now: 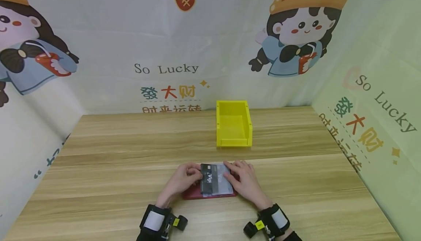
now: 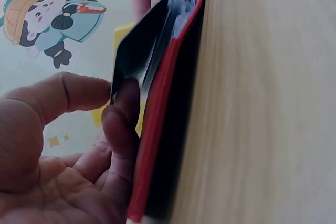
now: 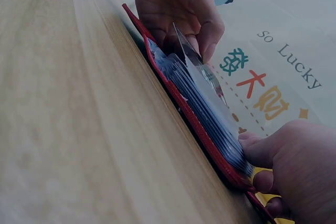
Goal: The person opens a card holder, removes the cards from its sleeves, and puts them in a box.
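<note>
A red card holder [image 1: 191, 194] lies spread on the table, with a stack of clear plastic sleeves [image 3: 210, 121] inside. My left hand [image 1: 182, 179] pinches the left edge of a black card [image 1: 206, 182] marked "Vip" between thumb and fingers. The card's right part sits under the top clear sleeve [image 1: 224, 187], while its left part sticks out and tilts up from the red cover. On the opposite side, my right hand [image 1: 246, 181] grips the holder's right edge, its thumb [image 3: 254, 148] on the sleeves and fingers curled at the red cover.
Behind the card holder stands a yellow open-front bin [image 1: 234, 143] near the table's back edge. The wooden table [image 1: 115, 168] is bounded by a printed cloth backdrop [image 1: 108, 51] at the back and both sides.
</note>
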`<state>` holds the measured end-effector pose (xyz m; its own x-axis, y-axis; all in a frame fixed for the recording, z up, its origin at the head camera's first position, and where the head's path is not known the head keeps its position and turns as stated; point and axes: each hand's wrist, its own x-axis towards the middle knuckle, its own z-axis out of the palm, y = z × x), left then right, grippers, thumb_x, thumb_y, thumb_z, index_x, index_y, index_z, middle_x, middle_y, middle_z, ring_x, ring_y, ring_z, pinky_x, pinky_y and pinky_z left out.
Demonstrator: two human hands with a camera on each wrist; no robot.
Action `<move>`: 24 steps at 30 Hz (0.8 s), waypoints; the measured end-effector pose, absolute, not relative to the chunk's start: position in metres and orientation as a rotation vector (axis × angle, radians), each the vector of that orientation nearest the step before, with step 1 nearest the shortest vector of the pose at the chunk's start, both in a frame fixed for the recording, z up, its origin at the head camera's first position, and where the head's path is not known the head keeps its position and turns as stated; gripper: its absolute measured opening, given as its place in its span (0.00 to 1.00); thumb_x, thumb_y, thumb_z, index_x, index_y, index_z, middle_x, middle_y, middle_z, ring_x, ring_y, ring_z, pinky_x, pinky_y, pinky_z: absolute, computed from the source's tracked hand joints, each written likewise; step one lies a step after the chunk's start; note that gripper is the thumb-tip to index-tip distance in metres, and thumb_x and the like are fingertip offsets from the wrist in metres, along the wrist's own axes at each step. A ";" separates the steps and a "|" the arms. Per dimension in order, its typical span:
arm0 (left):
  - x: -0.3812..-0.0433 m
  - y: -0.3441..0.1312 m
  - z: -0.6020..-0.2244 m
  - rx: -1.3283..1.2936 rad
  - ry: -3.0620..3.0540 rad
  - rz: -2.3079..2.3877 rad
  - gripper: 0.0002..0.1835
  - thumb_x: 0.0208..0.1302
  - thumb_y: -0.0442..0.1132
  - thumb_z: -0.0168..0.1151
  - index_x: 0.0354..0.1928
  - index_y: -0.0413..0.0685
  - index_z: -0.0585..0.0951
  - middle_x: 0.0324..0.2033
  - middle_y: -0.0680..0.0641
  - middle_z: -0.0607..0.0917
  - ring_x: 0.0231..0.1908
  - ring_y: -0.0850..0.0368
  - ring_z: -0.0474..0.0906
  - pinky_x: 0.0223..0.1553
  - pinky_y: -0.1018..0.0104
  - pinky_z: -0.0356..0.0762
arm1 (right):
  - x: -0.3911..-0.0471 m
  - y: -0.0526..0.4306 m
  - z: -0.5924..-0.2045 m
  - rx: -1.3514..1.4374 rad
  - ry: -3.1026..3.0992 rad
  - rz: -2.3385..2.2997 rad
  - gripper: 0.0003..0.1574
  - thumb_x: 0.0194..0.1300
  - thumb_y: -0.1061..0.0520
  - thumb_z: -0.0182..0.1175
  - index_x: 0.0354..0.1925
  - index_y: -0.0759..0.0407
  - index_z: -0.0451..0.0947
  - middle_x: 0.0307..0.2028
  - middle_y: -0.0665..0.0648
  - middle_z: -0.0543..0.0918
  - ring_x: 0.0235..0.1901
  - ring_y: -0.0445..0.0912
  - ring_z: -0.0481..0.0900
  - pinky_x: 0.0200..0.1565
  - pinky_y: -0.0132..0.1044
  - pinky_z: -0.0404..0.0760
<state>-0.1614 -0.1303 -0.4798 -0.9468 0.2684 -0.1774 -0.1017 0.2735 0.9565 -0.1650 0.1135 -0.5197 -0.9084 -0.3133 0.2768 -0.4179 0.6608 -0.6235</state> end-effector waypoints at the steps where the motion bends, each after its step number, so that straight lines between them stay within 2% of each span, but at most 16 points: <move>1: -0.162 -0.131 -0.480 0.155 2.241 1.727 0.15 0.66 0.27 0.61 0.52 0.24 0.75 0.29 0.50 0.85 0.30 0.62 0.75 0.33 0.72 0.75 | -0.165 0.114 -0.519 0.607 -2.720 1.078 0.24 0.70 0.57 0.68 0.62 0.62 0.84 0.35 0.50 0.79 0.39 0.44 0.69 0.48 0.42 0.60; 8: -0.163 -0.131 -0.481 0.107 2.266 1.744 0.18 0.64 0.25 0.59 0.55 0.23 0.75 0.26 0.52 0.84 0.29 0.62 0.75 0.33 0.72 0.75 | -0.165 0.113 -0.516 0.596 -2.711 1.104 0.23 0.70 0.57 0.69 0.61 0.63 0.84 0.35 0.51 0.81 0.40 0.45 0.70 0.48 0.43 0.60; 16: -0.160 -0.129 -0.480 0.024 2.319 1.745 0.24 0.64 0.26 0.59 0.62 0.25 0.75 0.25 0.51 0.80 0.28 0.59 0.73 0.31 0.71 0.73 | -0.165 0.114 -0.516 0.583 -2.749 1.108 0.25 0.70 0.56 0.69 0.62 0.62 0.84 0.33 0.47 0.77 0.40 0.44 0.69 0.49 0.42 0.59; 24: -0.160 -0.127 -0.482 -0.042 2.359 1.778 0.23 0.63 0.28 0.61 0.60 0.28 0.78 0.24 0.52 0.76 0.28 0.59 0.71 0.28 0.70 0.65 | -0.164 0.113 -0.517 0.582 -2.731 1.115 0.24 0.69 0.57 0.70 0.61 0.62 0.84 0.32 0.47 0.76 0.39 0.43 0.69 0.48 0.42 0.58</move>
<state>-0.1600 -0.1270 -0.4821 -0.9822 0.0893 -0.1651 -0.1341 0.2814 0.9502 -0.1643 0.1130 -0.5172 -0.9163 -0.2999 0.2655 -0.4000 0.6517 -0.6444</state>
